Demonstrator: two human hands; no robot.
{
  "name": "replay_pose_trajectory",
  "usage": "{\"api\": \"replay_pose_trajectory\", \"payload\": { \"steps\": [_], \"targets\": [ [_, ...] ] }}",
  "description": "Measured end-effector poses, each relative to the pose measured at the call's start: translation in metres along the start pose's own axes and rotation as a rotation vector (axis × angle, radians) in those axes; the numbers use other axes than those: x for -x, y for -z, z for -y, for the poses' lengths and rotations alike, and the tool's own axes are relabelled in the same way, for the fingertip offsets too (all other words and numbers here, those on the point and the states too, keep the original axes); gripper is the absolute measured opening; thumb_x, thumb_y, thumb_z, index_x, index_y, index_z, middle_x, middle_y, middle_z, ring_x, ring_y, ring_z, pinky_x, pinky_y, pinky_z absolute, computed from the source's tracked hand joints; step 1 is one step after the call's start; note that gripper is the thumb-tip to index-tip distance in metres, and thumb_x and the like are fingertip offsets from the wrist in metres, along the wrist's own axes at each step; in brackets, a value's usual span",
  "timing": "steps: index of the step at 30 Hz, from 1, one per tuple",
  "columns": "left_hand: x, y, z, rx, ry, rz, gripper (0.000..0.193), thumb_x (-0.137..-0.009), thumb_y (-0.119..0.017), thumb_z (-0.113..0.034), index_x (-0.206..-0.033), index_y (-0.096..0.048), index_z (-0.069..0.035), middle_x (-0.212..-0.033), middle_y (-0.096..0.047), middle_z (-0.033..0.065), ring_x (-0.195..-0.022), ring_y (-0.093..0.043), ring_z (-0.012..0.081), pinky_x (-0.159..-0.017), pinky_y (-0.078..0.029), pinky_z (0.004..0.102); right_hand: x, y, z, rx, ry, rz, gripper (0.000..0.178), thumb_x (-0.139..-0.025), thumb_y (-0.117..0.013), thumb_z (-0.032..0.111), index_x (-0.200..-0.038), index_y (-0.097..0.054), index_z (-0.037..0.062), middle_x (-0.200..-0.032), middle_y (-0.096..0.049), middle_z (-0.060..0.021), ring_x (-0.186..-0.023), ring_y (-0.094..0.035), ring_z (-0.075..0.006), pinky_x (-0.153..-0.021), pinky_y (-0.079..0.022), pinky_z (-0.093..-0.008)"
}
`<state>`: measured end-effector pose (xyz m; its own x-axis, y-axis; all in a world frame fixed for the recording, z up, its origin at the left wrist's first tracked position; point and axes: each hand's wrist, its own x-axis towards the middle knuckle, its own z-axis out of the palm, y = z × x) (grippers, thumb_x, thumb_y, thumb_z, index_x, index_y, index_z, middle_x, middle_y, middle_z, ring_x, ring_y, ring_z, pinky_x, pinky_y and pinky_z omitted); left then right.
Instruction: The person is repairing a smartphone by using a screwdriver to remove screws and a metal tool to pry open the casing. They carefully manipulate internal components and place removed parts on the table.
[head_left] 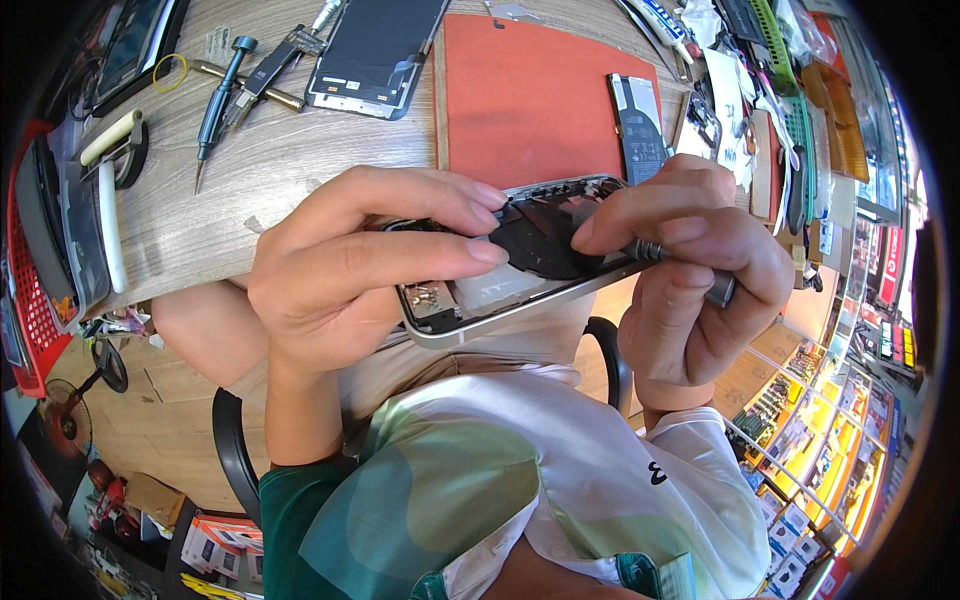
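Observation:
My left hand [335, 265] is closed on the left part of an opened phone housing [520, 312], thumb and fingers over its edges. The housing is held tilted above my lap, its silver rim toward me and its dark inside facing up. My right hand [705, 250] has fingertips at the housing's right end. Between its fingers is a grey cylindrical tool with a ridged neck [718, 288], which looks like a screwdriver; its tip is hidden. A phone battery [640, 125] lies on the red mat [540, 95] just beyond my right hand.
On the wooden table [300, 150] lie a phone screen [375, 50], a blue screwdriver [215, 115] and a caliper-like tool [268, 75]. A white-handled roller [110, 140] sits at the left edge. Papers and green baskets [795, 130] crowd the right. A chair arm [235, 450] stands beside me.

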<state>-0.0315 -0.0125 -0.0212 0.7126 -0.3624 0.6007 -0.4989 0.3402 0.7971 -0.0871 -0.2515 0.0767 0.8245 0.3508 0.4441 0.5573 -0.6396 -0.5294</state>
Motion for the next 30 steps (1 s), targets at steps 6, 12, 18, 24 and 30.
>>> {"api": "replay_pose_trajectory", "payload": {
  "steps": [6, 12, 18, 24, 30],
  "targets": [
    [0.0, -0.002, -0.001, -0.008, 0.011, -0.014, 0.016, -0.093, -0.076, -0.01, -0.099, -0.081, 0.003, -0.107, -0.073, 0.0225, -0.105, -0.077, 0.0441, -0.094, -0.065, 0.0543, 0.0, -0.001, 0.001, -0.002, 0.0, -0.002, 0.02, -0.121, -0.042, 0.032, -0.123, -0.042, 0.0119, -0.088, -0.076, -0.0148, -0.075, -0.064, -0.02, -0.085, -0.049, -0.0433],
    [0.0, -0.002, -0.002, -0.012, 0.018, -0.012, 0.016, -0.093, -0.075, -0.01, -0.098, -0.081, 0.004, -0.107, -0.073, 0.0228, -0.104, -0.077, 0.044, -0.093, -0.065, 0.0544, 0.001, -0.001, 0.0, 0.005, 0.004, -0.016, 0.02, -0.121, -0.042, 0.032, -0.122, -0.042, 0.0118, -0.087, -0.075, -0.0147, -0.074, -0.064, -0.0202, -0.086, -0.049, -0.0435],
    [-0.001, -0.004, -0.003, 0.012, 0.012, -0.025, 0.019, -0.096, -0.072, -0.012, -0.098, -0.08, 0.005, -0.106, -0.072, 0.024, -0.102, -0.077, 0.0438, -0.093, -0.065, 0.0566, 0.003, 0.003, 0.0, -0.052, -0.035, -0.036, 0.021, -0.121, -0.043, 0.03, -0.124, -0.043, 0.0097, -0.088, -0.073, -0.0167, -0.075, -0.065, -0.0209, -0.085, -0.05, -0.0427],
    [0.0, -0.004, -0.001, 0.032, -0.001, -0.027, 0.021, -0.097, -0.071, -0.013, -0.098, -0.08, 0.005, -0.106, -0.072, 0.0236, -0.102, -0.077, 0.044, -0.093, -0.065, 0.057, 0.006, -0.013, 0.005, -0.324, -0.234, -0.275, 0.023, -0.121, -0.043, 0.023, -0.134, -0.048, 0.0048, -0.095, -0.071, -0.0206, -0.082, -0.066, -0.0222, -0.078, -0.051, -0.0351],
    [-0.001, -0.004, -0.002, 0.0, 0.0, -0.019, 0.021, -0.097, -0.07, -0.013, -0.097, -0.08, 0.006, -0.105, -0.072, 0.0235, -0.102, -0.076, 0.0446, -0.092, -0.065, 0.0565, -0.001, -0.011, 0.001, -0.452, -0.33, -0.313, 0.023, -0.121, -0.045, 0.018, -0.133, -0.054, 0.0001, -0.099, -0.071, -0.0203, -0.082, -0.065, -0.0167, -0.072, -0.048, -0.0265]
  ]
}}
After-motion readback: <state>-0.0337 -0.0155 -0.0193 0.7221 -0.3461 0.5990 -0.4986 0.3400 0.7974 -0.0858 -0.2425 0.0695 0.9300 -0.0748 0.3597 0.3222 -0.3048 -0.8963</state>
